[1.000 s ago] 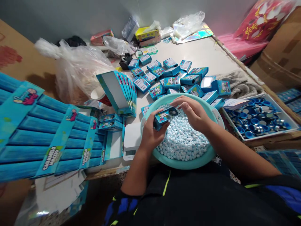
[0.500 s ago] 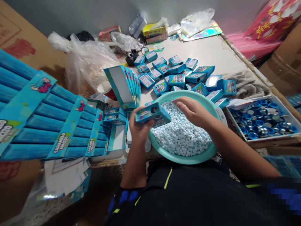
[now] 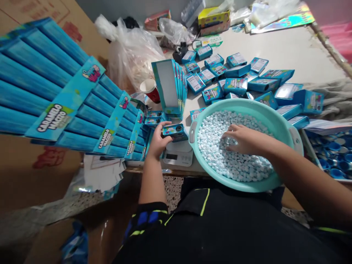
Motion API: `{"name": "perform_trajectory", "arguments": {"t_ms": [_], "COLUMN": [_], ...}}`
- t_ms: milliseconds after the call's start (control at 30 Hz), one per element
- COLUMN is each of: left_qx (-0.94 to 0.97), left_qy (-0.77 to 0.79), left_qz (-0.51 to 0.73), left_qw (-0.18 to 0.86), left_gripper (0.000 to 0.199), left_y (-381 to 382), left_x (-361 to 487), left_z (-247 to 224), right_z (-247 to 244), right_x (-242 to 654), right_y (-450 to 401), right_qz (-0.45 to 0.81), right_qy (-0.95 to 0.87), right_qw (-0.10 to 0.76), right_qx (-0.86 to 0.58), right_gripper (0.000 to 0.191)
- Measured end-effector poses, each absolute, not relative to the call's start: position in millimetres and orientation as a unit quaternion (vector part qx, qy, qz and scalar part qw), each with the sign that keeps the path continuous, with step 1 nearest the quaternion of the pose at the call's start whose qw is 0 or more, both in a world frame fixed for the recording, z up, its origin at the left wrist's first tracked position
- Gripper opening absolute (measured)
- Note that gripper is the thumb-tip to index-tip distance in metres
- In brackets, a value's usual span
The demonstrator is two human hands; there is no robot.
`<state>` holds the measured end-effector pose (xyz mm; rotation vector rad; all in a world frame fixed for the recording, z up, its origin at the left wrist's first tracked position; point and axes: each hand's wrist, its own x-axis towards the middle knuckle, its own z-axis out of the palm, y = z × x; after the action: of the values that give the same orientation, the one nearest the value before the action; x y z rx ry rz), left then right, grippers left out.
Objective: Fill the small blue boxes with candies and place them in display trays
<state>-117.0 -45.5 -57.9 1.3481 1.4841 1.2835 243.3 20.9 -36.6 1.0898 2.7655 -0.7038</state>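
My left hand (image 3: 158, 142) is closed around one end of a small blue candy box (image 3: 174, 131), fingers behind and thumb in front. The box lies level at the white digital scale (image 3: 178, 157); whether it rests fully on the plate I cannot tell. Inside the turquoise basin (image 3: 242, 186), my right hand (image 3: 243, 139) has its fingers curled down into a heap of small pale blue and white candies (image 3: 214, 146), with some candies between thumb and fingers. Two more blue boxes (image 3: 154, 119) sit just behind my left hand.
Large blue display packs (image 3: 63, 106) rise at the left. An upright open carton (image 3: 167, 86) and a red paper cup (image 3: 150, 90) stand behind the scale. Many blue boxes (image 3: 235, 85) lie scattered behind the basin. A tray of blue caps (image 3: 334, 150) is at the right.
My left hand has brought the candy box down to the scale. My right hand, earlier flat over the candies, now has its fingers curled into them. The view has turned left.
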Motion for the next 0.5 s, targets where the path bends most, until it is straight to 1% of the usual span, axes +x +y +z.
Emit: {"name": "perform_trajectory", "arguments": {"t_ms": [67,100,133,200,300,433,500], "left_qx": [0.541,0.545,0.545,0.533,0.496,0.443,0.427], "left_qy": [0.544,0.529,0.519,0.504,0.509,0.534,0.522], "left_qz": [0.524,0.546,0.572,0.628,0.686,0.719,0.738], "left_qw": [0.371,0.352,0.326,0.259,0.155,0.031,-0.002], "left_gripper": [0.073,0.078,0.079,0.073,0.057,0.047,0.043], "left_y": [-52.0,-57.4,-63.7,-77.3,-94.2,-103.9,-104.4], "left_x": [-118.7,-119.7,-120.6,-122.0,-123.7,-127.9,-130.6], "left_z": [-52.8,-49.0,-44.9,-36.9,-26.7,-15.2,-9.9], "right_z": [-37.5,-37.6,-37.6,-37.3,-36.4,-34.3,-33.0], "right_x": [242.6,242.3,241.9,241.2,240.5,241.5,242.3], "right_y": [20.9,20.8,20.5,19.5,17.9,17.5,17.7], "right_qz": [-0.230,-0.235,-0.243,-0.260,-0.280,-0.287,-0.283], "right_qy": [0.911,0.911,0.908,0.897,0.884,0.884,0.887], "right_qw": [0.046,0.051,0.057,0.072,0.084,0.081,0.071], "right_qx": [0.339,0.335,0.336,0.350,0.366,0.359,0.357], "right_gripper": [0.036,0.034,0.031,0.024,0.018,0.017,0.019]}}
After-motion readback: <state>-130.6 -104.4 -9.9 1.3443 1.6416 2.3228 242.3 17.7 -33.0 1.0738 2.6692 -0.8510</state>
